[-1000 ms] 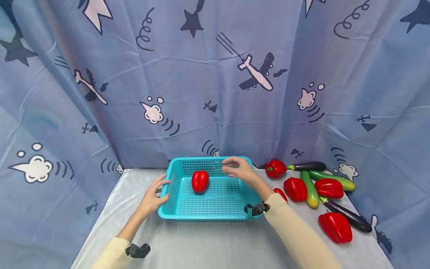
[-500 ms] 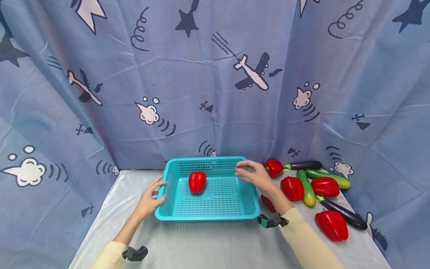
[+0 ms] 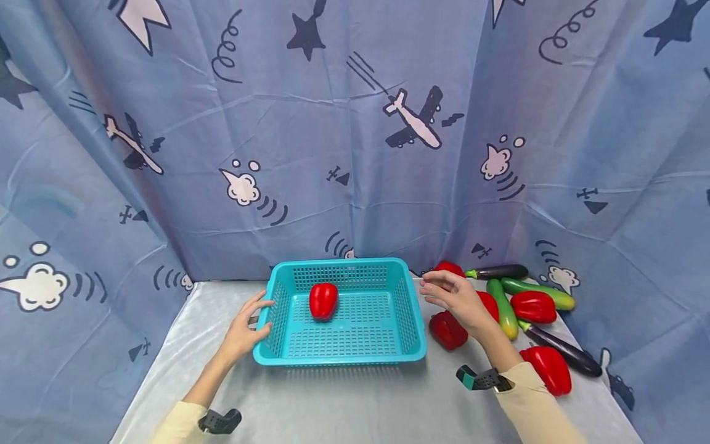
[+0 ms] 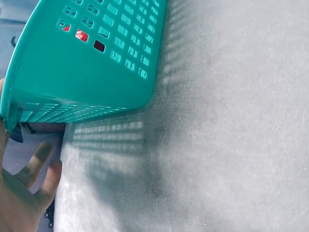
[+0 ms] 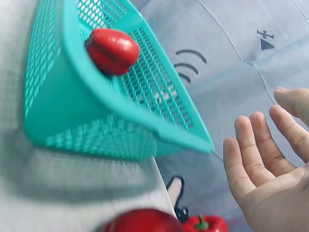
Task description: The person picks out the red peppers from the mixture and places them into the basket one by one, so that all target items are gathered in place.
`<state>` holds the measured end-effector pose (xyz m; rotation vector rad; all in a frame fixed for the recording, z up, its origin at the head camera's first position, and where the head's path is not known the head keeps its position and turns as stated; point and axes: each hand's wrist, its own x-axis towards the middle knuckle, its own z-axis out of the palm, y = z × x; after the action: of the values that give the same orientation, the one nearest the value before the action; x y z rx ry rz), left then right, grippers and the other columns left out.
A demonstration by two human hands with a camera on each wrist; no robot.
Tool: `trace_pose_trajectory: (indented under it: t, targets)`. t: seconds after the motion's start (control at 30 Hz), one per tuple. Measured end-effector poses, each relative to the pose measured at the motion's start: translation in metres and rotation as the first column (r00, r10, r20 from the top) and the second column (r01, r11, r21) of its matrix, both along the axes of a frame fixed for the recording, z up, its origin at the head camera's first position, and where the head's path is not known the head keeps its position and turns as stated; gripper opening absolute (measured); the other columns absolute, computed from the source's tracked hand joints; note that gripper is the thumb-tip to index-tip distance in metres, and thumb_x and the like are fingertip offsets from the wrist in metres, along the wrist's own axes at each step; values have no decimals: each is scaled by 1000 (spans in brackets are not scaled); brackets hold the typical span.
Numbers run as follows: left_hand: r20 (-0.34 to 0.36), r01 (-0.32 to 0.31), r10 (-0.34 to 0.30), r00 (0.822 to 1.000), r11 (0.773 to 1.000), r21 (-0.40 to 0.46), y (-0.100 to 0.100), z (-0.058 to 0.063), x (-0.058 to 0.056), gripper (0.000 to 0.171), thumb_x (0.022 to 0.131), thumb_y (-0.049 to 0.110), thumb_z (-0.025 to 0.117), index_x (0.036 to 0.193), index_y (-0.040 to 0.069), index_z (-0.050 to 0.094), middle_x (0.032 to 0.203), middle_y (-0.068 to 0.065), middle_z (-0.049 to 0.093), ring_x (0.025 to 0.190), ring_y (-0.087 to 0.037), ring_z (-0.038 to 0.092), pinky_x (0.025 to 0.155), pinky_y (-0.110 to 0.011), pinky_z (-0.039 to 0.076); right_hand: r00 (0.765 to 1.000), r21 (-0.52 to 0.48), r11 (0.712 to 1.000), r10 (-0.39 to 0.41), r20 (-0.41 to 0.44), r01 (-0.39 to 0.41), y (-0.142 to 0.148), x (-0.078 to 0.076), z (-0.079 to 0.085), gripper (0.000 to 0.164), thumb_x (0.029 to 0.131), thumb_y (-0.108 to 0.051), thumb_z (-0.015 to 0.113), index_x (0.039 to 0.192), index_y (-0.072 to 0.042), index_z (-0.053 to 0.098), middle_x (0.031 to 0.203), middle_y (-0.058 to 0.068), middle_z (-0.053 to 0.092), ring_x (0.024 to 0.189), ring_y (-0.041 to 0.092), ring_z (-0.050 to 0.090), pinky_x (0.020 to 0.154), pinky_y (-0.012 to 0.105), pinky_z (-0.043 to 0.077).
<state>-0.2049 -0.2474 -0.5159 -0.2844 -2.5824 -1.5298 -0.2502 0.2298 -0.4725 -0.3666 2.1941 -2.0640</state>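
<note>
A turquoise perforated basket (image 3: 339, 359) stands on the table, with one red bell pepper (image 3: 323, 301) lying inside, left of its middle. At the basket's left end, my left hand (image 3: 242, 332) touches the rim with fairly straight, spread fingers; the left wrist view shows a couple of fingers off the wall. My right hand (image 3: 459, 303) is above the table just right of the basket, fingers loosely extended, holding nothing. Beneath and beside it are a red bell pepper (image 3: 447, 331) close to the basket and another (image 3: 489, 301), partly hidden by the hand.
To the right lie more red bell peppers (image 3: 534, 306), two green cucumber-like vegetables (image 3: 501, 310) and two long eggplants (image 3: 567, 353). One bell pepper (image 3: 551, 369) is partly behind the right forearm. A blue patterned curtain (image 3: 355, 154) hangs behind the table (image 3: 344, 407).
My right hand has moved right, from over the inside of the basket past its right rim to above the peppers. The left hand keeps its place at the basket's left end.
</note>
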Motion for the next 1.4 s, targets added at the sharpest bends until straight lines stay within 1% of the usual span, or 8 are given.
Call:
trace_pose_trajectory:
  t: [0.1,0.23,0.43,0.77,0.9,1.03,1.17,1.4]
  targets:
    - [7,3,-3,1000,1000,10,-7,-15,-7,48,89,-11,69,136,-4,58,159,-23,29,113,-51,59,83,-50,58,1000,33,999,-10,-8,10,15,4,-1,44,101,-16,67,134,9,53,129,27,58,109,27,68,95,46,52]
    - [1,3,-3,1000,1000,24,-10,-19,-10,49,89,-8,71,136,-2,59,160,-20,31,113,-49,60,82,-49,59,999,94,994,-44,-28,47,34,9,-4,44,100,-16,68,134,8,55,131,31,57,109,23,68,94,44,53]
    - [-13,0,1,1000,1000,27,-11,-19,-10,49,89,-9,71,136,-4,58,159,-24,29,112,-51,60,81,-51,59,994,239,966,-84,-75,100,54,14,-13,46,97,-22,72,133,3,60,129,25,61,109,16,65,90,25,53]
    - [18,3,-3,1000,1000,29,-11,-17,-8,48,90,-9,69,137,-2,59,160,-20,29,114,-49,59,83,-46,59,992,336,934,-102,-76,122,65,26,-34,57,93,-25,77,140,0,57,137,24,56,128,46,50,90,17,49]
    - [6,-5,5,1000,1000,21,-8,-11,-5,48,90,-11,68,136,-3,58,159,-23,29,112,-51,60,82,-48,59,992,334,936,-92,-81,114,64,31,-39,62,92,-24,78,144,-3,53,142,22,52,132,44,47,100,28,47]
    - [0,-5,5,1000,1000,17,-1,6,3,47,89,-13,67,135,-7,58,157,-29,29,110,-54,59,82,-52,58,994,349,932,-81,-67,100,61,33,-43,69,91,-24,80,149,-4,49,147,22,48,136,45,42,106,47,40]
    - [11,-4,4,1000,1000,7,3,18,8,46,89,-12,67,134,-9,58,156,-31,29,111,-55,59,82,-51,58,996,361,928,-76,-52,90,60,33,-48,72,89,-24,81,150,-5,47,149,23,45,137,48,38,108,55,36]
    - [-8,-8,8,1000,1000,13,-2,-5,-3,47,89,-12,67,135,-5,59,158,-26,31,111,-52,60,83,-52,58,996,374,924,-72,-46,84,59,32,-58,73,88,-25,82,149,-5,47,149,24,45,139,49,36,109,59,33]
